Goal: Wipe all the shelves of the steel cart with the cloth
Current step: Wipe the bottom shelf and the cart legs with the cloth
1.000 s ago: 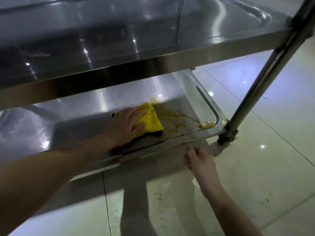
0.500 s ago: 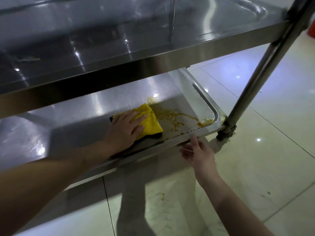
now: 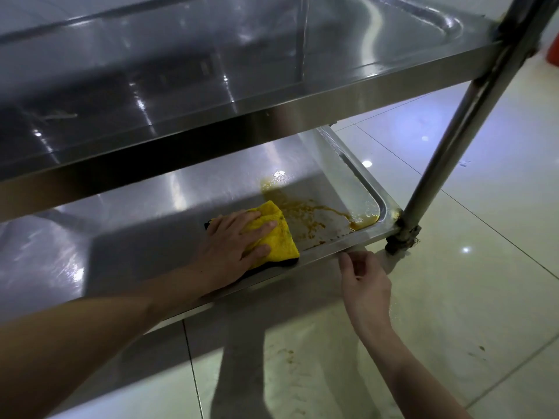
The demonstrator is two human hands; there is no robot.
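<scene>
A folded yellow cloth (image 3: 279,237) with a dark underside lies on the lower shelf (image 3: 145,225) of the steel cart. My left hand (image 3: 233,246) presses flat on the cloth, fingers spread over it. To the right of the cloth a brown-orange spill (image 3: 314,213) smears the shelf and pools in the front right corner (image 3: 364,219). My right hand (image 3: 364,282) is at the lower shelf's front rim (image 3: 338,246), fingers curled under and against the edge. The upper shelf (image 3: 211,71) spans the top of the view.
The cart's right front post (image 3: 447,146) slants down to a dirty caster (image 3: 400,240). Pale glossy floor tiles (image 3: 453,297) surround the cart, with some brown specks (image 3: 284,355) under the shelf edge. A red object (image 3: 553,52) shows at the far right edge.
My right hand rose from below the shelf to its front rim. My left hand and the cloth stayed in nearly the same spot beside the spill.
</scene>
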